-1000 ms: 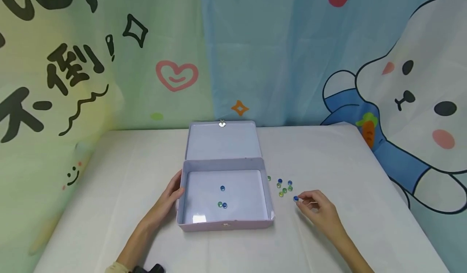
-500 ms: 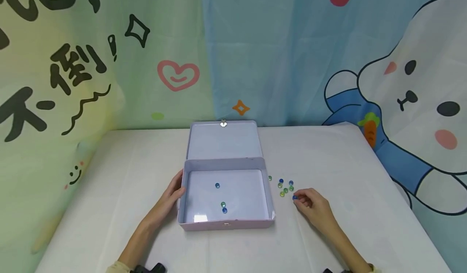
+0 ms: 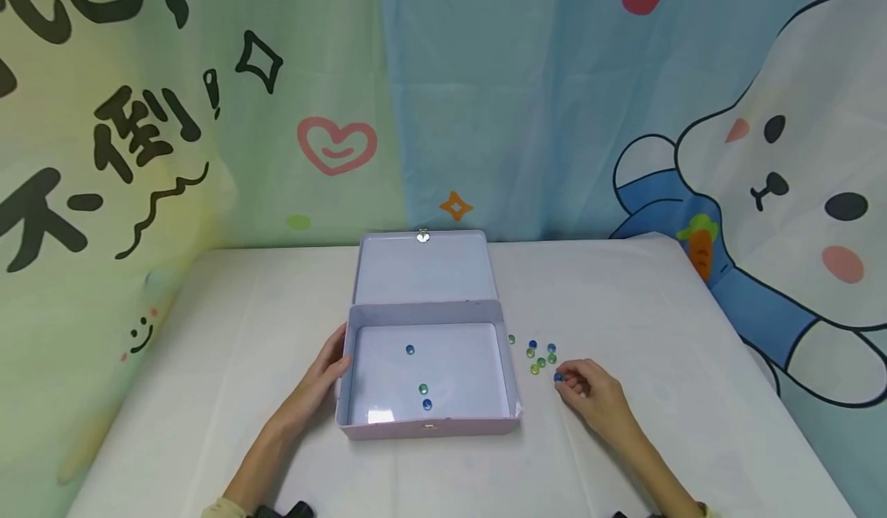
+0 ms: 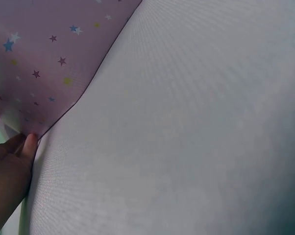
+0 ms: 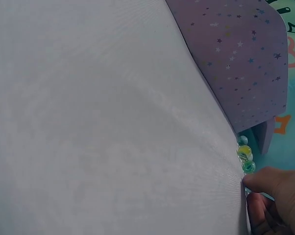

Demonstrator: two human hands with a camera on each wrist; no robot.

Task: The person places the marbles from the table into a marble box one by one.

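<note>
The small blue glass marble (image 3: 558,378) sits on the white-clothed bench (image 3: 624,302) just right of the open lilac metal tin (image 3: 514,395), at the near edge of a loose cluster of green, yellow and blue marbles (image 3: 540,355). The right hand (image 3: 589,395) has its grip curled round this marble, thumb and fingertips pinching it low against the cloth; the right wrist view shows only the fingertips (image 5: 265,183) pressed to the fabric beside the cluster, so how firm the pinch is cannot be told.

The likeliest slip, as I judge it, is the marble squirting from the fingertips, since it is round, smooth and small; it could then roll over the bench or knock into the cluster and scatter it. A careless drop into the tin could also set the three marbles inside (image 3: 423,389) rolling.

The left hand (image 3: 326,375) rests with straight fingers against the tin's left wall, steadying it. The hinged lid (image 3: 423,268) stands tilted back behind.
</note>
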